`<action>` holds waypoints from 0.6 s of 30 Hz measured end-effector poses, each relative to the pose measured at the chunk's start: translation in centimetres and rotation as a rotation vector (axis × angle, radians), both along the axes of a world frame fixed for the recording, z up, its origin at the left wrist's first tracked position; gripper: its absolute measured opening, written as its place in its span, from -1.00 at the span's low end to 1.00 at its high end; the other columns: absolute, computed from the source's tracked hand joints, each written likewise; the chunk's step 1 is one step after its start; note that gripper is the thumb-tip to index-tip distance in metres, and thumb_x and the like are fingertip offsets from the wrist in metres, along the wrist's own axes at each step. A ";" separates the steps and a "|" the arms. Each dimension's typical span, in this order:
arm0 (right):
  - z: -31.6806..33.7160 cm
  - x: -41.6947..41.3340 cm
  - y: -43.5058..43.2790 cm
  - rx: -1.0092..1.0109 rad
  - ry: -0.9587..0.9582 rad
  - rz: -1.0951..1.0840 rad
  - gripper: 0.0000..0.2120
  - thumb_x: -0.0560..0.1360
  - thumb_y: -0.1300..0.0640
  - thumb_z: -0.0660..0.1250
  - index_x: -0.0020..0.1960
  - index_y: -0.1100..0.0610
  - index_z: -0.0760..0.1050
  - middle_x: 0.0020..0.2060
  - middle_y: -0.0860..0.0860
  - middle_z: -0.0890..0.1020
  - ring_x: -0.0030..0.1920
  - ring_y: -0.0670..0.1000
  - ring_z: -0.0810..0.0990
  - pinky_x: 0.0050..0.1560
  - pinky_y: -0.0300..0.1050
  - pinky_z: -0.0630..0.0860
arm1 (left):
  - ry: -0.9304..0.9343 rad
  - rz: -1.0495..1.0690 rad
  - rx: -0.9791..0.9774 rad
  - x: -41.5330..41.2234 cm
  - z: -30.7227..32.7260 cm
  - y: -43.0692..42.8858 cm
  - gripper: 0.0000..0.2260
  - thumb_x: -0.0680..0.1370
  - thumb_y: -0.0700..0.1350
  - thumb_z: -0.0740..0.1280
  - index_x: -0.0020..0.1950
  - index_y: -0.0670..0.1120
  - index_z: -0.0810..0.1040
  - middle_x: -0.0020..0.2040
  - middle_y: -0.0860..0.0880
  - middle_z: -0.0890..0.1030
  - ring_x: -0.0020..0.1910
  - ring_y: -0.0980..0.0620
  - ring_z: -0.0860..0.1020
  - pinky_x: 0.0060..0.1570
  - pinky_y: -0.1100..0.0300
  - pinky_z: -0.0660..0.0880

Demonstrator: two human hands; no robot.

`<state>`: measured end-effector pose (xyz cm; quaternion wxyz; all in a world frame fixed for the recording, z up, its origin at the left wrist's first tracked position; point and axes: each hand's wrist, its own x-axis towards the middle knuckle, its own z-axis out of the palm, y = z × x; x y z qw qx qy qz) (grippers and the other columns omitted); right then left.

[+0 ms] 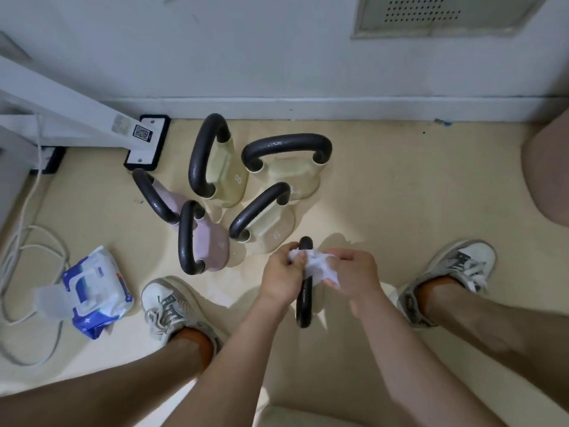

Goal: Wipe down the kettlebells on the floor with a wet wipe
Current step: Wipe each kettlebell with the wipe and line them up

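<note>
Several kettlebells with dark handles stand on the beige floor. Two are pink (pixel 212 245) (pixel 163 195); cream ones are marked 8 (pixel 226 174) and 6 (pixel 272 229), and a third cream one (pixel 292 171) stands behind them. Between my feet, a nearer kettlebell shows only its dark handle (pixel 304 303). My left hand (pixel 281 277) and my right hand (pixel 354 272) both pinch a crumpled white wet wipe (pixel 318 266) held over that handle. The nearer kettlebell's body is hidden under my hands.
A blue and white wet wipe pack (pixel 92 288) lies open beside my left shoe (pixel 167 306). My right shoe (pixel 446 278) is opposite. A white frame's foot plate (pixel 147 149), white cables (pixel 27 241) and the wall skirting (pixel 308 107) bound the area.
</note>
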<state>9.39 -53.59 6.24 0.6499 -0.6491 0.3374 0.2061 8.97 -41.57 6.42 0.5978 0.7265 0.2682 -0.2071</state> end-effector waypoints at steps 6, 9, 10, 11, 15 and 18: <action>0.2 -0.6 -0.1 0.422 0.072 -0.399 -0.71 0.50 0.43 0.28 0.17 0.21 0.51 -0.07 0.14 0.61 -0.14 0.06 0.60 -0.18 -0.17 0.52 | -0.002 0.171 -0.123 -1.4 -0.7 1.5 -0.80 0.56 -0.19 0.36 0.17 -0.04 0.53 -0.08 -0.16 0.69 -0.06 -0.15 0.68 0.07 -0.06 0.60; -0.1 -1.5 0.2 0.602 0.035 -0.417 -0.67 0.52 0.38 0.29 0.28 0.32 0.45 0.10 0.29 0.63 -0.10 0.10 0.67 -0.14 -0.14 0.60 | -0.007 0.096 -0.135 -1.3 -0.2 1.4 -0.69 0.46 -0.15 0.47 0.12 0.07 0.46 -0.05 -0.16 0.69 -0.05 -0.18 0.68 0.08 -0.10 0.59; -0.2 -2.0 0.4 0.661 0.035 -0.398 -0.66 0.54 0.33 0.28 0.30 0.36 0.43 0.17 0.30 0.60 -0.02 0.12 0.67 -0.05 -0.13 0.61 | 0.004 0.082 -0.115 -1.4 -0.3 1.3 -0.65 0.46 -0.18 0.47 0.15 0.06 0.43 -0.04 -0.16 0.69 -0.04 -0.17 0.68 0.11 -0.10 0.58; -0.2 -2.5 0.5 0.706 0.042 -0.363 -0.65 0.55 0.26 0.27 0.30 0.37 0.44 0.21 0.28 0.59 0.08 0.12 0.65 0.09 -0.13 0.58 | 0.024 0.077 -0.105 -1.5 -0.3 1.2 -0.62 0.46 -0.22 0.44 0.18 0.05 0.41 -0.03 -0.16 0.68 -0.03 -0.16 0.67 0.13 -0.09 0.57; 0.2 -4.5 0.7 0.724 0.124 -0.266 -0.61 0.50 0.01 0.31 0.22 0.25 0.56 0.15 0.11 0.66 0.11 -0.01 0.64 0.06 -0.26 0.49 | 0.078 0.107 -0.256 -2.0 -0.5 1.7 -0.63 0.50 -0.34 0.26 0.24 -0.02 0.45 -0.21 -0.12 0.63 -0.24 -0.10 0.58 0.05 0.01 0.54; 0.5 -4.7 0.2 0.693 0.142 -0.182 -0.75 0.56 0.15 0.29 0.17 0.25 0.57 0.00 0.08 0.70 -0.12 -0.06 0.69 -0.31 -0.29 0.54 | 0.113 0.171 -0.354 -1.9 -0.5 2.1 -0.65 0.49 -0.36 0.15 0.18 -0.08 0.52 -0.30 -0.12 0.49 -0.30 -0.05 0.47 -0.11 0.09 0.50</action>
